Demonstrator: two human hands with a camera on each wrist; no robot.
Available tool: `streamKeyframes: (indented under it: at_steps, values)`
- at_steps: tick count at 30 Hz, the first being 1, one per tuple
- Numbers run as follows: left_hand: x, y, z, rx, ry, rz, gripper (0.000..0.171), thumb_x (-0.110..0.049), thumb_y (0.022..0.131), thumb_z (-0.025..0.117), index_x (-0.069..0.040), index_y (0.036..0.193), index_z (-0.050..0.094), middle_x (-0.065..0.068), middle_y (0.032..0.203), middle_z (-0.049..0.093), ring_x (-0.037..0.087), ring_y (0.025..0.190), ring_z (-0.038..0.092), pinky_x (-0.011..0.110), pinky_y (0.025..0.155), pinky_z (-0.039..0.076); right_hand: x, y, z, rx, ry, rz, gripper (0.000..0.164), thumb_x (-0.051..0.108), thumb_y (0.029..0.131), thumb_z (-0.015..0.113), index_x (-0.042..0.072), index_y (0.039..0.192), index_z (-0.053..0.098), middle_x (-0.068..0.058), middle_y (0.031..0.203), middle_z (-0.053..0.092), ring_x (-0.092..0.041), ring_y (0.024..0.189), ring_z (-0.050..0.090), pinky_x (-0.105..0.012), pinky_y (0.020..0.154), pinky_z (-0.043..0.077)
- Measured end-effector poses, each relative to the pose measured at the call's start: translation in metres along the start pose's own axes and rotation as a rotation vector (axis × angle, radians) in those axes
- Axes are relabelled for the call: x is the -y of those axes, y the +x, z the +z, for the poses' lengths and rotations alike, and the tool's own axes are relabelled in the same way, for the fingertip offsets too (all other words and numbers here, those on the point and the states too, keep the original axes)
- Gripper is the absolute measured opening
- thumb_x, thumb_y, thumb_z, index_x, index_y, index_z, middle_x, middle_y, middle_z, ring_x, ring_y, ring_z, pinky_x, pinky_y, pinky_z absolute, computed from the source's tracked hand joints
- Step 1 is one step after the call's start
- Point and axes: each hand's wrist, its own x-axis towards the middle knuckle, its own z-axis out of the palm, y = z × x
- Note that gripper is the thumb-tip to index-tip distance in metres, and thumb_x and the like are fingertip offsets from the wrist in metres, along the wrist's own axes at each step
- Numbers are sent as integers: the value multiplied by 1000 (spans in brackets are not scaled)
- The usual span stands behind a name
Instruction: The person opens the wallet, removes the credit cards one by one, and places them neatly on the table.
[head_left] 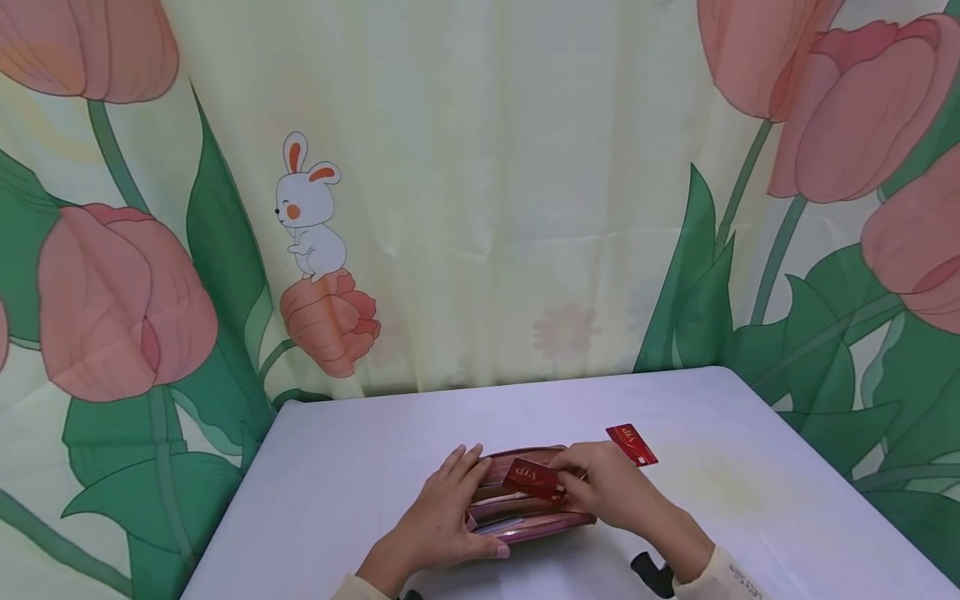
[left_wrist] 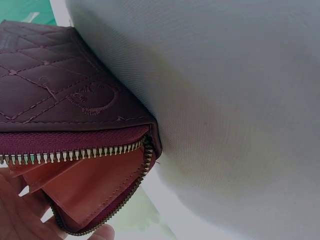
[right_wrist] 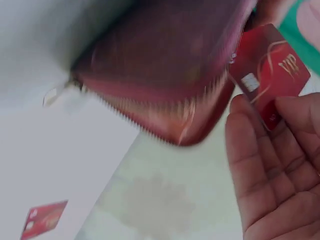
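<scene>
An unzipped dark pink zip-around wallet (head_left: pixel 555 528) stands on the table with its inner compartments facing up. My left hand (head_left: pixel 442 518) holds its left end, fingers along the far side and thumb at the near edge. The quilted cover and brass zip teeth of the wallet (left_wrist: pixel 50 75) show in the left wrist view. Between thumb and fingers, my right hand (head_left: pixel 611 485) pinches a red VIP card (head_left: pixel 527 477), which overlaps the compartments in the head view. In the right wrist view the card (right_wrist: pixel 272 65) is beside the open zip edge.
A second red VIP card (head_left: pixel 632 445) lies flat on the white table (head_left: pixel 360 442), beyond my right hand. A black strap-like piece (head_left: pixel 651 575) is by the right wrist. A curtain (head_left: pixel 495 208) printed with tulips and a rabbit hangs behind the table.
</scene>
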Motion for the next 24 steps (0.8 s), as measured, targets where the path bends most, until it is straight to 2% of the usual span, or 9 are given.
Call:
streamKeyframes:
  at_steps: [2, 5, 11, 16, 21, 24]
  values:
    - [1, 0, -1, 1, -5, 0, 116, -78, 74, 76, -12, 161, 38, 5, 170, 30, 35, 158, 20, 65, 118, 30, -7, 0, -11, -32, 72, 49, 15, 1, 93, 73, 10, 102, 81, 0, 96, 79, -5, 80, 69, -22, 67, 58]
    - [2, 1, -1, -1, -15, 4, 115, -77, 74, 77, -12, 161, 39, 7, 170, 30, 35, 159, 20, 65, 118, 30, -23, 0, -26, -103, 149, 140, 15, -1, 96, 71, 4, 107, 79, -6, 99, 78, -11, 81, 73, -24, 68, 60]
    - [2, 2, -1, -5, -24, 9, 115, -76, 74, 78, -12, 161, 39, 6, 170, 30, 34, 159, 20, 65, 118, 30, -68, -6, -48, -244, 167, 374, 23, 5, 100, 67, -4, 121, 73, -20, 111, 75, -25, 90, 73, -34, 70, 63]
    - [2, 2, -1, 0, -31, 13, 115, -77, 74, 77, -12, 161, 39, 5, 170, 30, 34, 159, 20, 66, 118, 29, -112, -15, -57, -280, 183, 541, 34, 12, 104, 63, -9, 132, 64, -29, 120, 69, -29, 93, 73, -37, 74, 64]
    - [3, 1, -1, 5, -36, 12, 115, -77, 75, 76, -12, 161, 38, 5, 170, 29, 35, 158, 20, 68, 117, 30, -151, -24, -64, -276, 222, 691, 41, 16, 107, 59, -10, 138, 58, -34, 130, 60, -30, 97, 70, -42, 81, 63]
    - [4, 0, 0, 2, -38, 21, 113, -75, 75, 77, -11, 161, 39, 7, 170, 30, 36, 158, 21, 68, 116, 31, -169, -28, -67, -268, 243, 764, 42, 15, 107, 58, -12, 139, 56, -35, 132, 56, -30, 97, 67, -41, 81, 63]
